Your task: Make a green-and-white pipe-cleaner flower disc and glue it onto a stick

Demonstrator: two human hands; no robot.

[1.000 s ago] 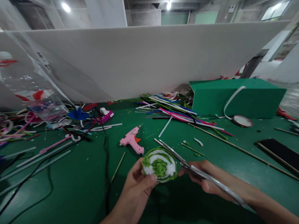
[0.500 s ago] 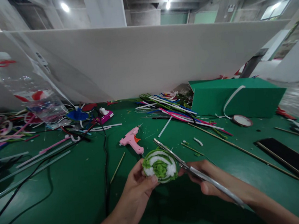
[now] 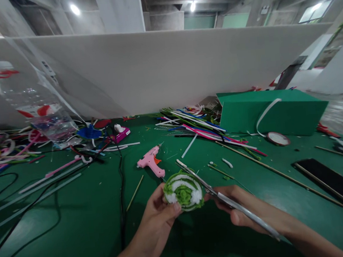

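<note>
My left hand (image 3: 156, 220) is closed round a round green-and-white pipe-cleaner flower (image 3: 183, 190), held up over the green table (image 3: 77, 215). My right hand (image 3: 243, 208) grips a pair of silver scissors (image 3: 221, 198). Their blades lie along the flower's upper right edge, tips pointing up-left towards a pink glue gun (image 3: 150, 160) that lies on the table just beyond the flower.
A heap of coloured pipe cleaners (image 3: 201, 126) lies beside a green box (image 3: 271, 112) at the back right. Black cables (image 3: 120, 180) cross the table on the left. A clear plastic bottle (image 3: 44, 114) leans at far left. Thin wooden sticks (image 3: 278, 171) and a black strip (image 3: 332, 179) lie at right.
The flower and scissors have barely shifted. The black cable at far left has moved a little on the table.
</note>
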